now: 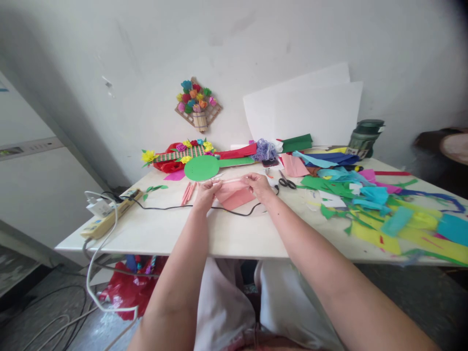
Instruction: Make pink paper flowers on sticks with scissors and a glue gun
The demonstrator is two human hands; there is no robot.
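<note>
step: rolling the pink paper sheet [234,194] on the white bench [226,234]
left hand [205,191]: pinched shut on roll end
right hand [259,185]: pinched shut on other end
next: likely needs even tension, edges aligned

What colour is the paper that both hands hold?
Pink: the paper between the left hand and right hand, in the head view.

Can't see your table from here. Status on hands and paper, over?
Left hand and right hand both pinching the pink paper sheet along its top edge. Thin black cable runs under it. Black-handled scissors beside right hand.
</note>
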